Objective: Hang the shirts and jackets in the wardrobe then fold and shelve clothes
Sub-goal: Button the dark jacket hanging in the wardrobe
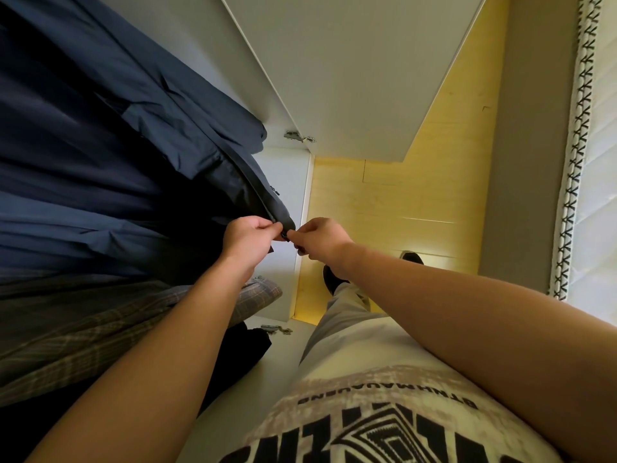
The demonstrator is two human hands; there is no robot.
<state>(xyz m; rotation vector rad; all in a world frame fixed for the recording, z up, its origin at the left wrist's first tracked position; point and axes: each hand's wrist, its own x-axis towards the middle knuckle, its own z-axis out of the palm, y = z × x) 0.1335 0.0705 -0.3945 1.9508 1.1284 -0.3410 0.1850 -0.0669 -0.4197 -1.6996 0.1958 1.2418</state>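
Left hand [248,237] and right hand [320,237] pinch hem, perhaps zipper, of navy jacket [133,145].

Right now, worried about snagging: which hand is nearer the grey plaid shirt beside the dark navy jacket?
Left. The left hand pinches the navy jacket hem right by the grey plaid shirt; the right hand pinches it farther away.

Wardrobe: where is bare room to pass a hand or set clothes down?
Free: white wardrobe panel between navy jacket and wooden floor; floor between open door and bed. Crowded: left, jacket beside plaid garment.
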